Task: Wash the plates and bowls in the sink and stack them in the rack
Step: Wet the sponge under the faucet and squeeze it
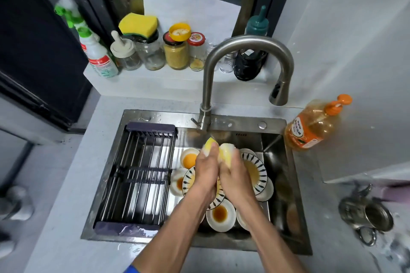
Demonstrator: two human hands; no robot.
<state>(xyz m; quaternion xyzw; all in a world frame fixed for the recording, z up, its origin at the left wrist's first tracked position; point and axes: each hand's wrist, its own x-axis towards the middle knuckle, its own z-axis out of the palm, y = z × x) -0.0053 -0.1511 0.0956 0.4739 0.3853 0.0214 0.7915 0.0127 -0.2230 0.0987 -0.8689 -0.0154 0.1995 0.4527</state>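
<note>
Your left hand and right hand were pressed together over the middle of the sink, forearms reaching in from the near edge. Each grip was closed tight on the sudsy yellow sponge, which bulged out past your fingertips, folded between both hands. Below them the dirty plates and bowls lay overlapping on the sink floor, sauce pooled in several. The rack sat across the sink's left half, bare, just beside the dishes. The tap arched above, its spout off to the right. A soap bottle stood on the bench by the sink's far right corner.
</note>
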